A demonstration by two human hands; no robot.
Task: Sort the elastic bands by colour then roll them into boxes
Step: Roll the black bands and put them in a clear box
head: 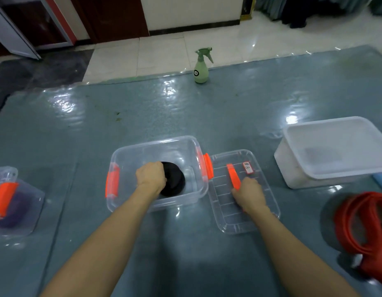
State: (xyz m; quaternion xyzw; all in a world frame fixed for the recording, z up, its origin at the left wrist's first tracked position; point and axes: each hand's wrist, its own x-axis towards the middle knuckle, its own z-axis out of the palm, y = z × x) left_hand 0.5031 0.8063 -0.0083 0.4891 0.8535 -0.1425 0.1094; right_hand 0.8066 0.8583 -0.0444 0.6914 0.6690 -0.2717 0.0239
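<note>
A clear plastic box (126,153) with orange latches stands open in the middle of the table. Inside it my left hand (151,175) grips a rolled black elastic band (175,179) that lies on the box floor. To the right of the box lies its clear lid (224,211) with an orange handle (233,174); my right hand (249,195) is curled round the near end of that handle. A loose coil of red elastic band (365,228) lies at the far right.
A closed clear box (25,211) holding a purple roll sits at the left edge. A white lidded tub (335,151) stands at the right. A green spray bottle (201,67) stands at the table's far edge. The table has a glossy blue-grey cover.
</note>
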